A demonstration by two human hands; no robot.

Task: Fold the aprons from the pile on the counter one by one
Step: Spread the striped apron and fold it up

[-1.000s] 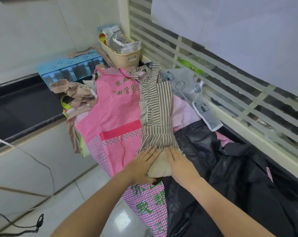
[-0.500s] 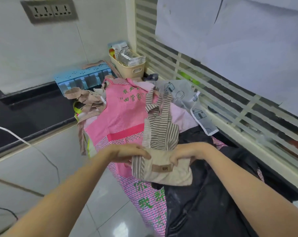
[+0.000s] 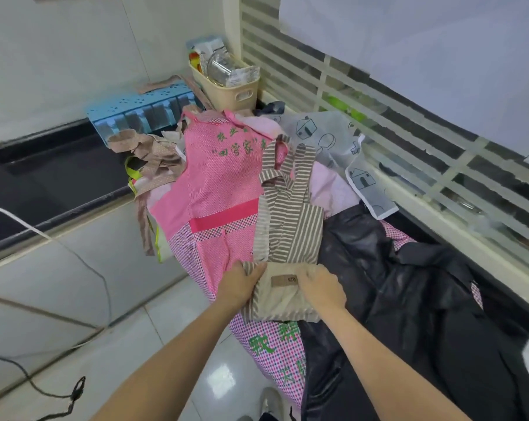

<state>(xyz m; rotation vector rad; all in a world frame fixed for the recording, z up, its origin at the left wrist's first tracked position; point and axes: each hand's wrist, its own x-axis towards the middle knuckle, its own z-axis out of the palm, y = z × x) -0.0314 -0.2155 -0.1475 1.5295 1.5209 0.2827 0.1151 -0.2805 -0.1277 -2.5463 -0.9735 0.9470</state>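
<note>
Two hands worked at the near edge of the surface. The left hand [image 3: 242, 284] gripped the left side of the striped apron [image 3: 290, 226], fingers curled round the cloth; the right hand [image 3: 320, 287] pinched the beige folded part of it just beside a small brown label [image 3: 283, 281]. The striped apron was one long narrow bundle, its near end folded over and its two straps lying loose toward the far edge, on top of the pile.

Under it on the left lay one pink apron [image 3: 220, 183] with green printed characters and a darker pink band. To the right spread one black apron [image 3: 408, 293], shiny and crumpled, reaching the right edge. Toward the far edge lay one pale grey apron [image 3: 327, 132] printed with small houses. One pink checked apron [image 3: 275, 350] with green characters hung over the near edge below the hands. A tan dotted cloth [image 3: 147, 150] sat bunched at the left edge of the pile.

At the far corner stood one beige basket [image 3: 235, 92] holding packets, and one blue tray [image 3: 141, 110] beside it.
</note>
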